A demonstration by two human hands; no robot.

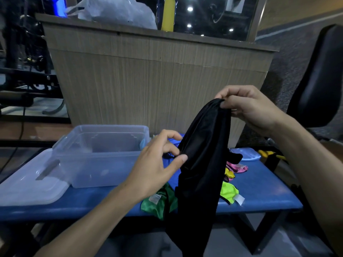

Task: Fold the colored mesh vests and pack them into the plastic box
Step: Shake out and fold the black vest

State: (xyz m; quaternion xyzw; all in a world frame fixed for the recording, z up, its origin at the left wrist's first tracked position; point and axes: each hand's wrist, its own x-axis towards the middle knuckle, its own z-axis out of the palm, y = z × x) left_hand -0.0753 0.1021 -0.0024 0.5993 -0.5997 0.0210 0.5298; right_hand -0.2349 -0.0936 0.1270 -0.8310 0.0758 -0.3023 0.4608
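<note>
1. The plastic box (98,156) sits open and empty at your left on the blue bench (259,193).
2. Your left hand (157,164) pinches the black vest (202,164) at mid-length.
3. Your right hand (248,108) pinches its top; it hangs lengthwise, pointing down, right of the box.

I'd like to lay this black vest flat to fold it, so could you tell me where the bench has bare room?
Bare blue bench runs in front of the plastic box, between the lid and the green vest. Right of the black vest, colored vests crowd it.
</note>
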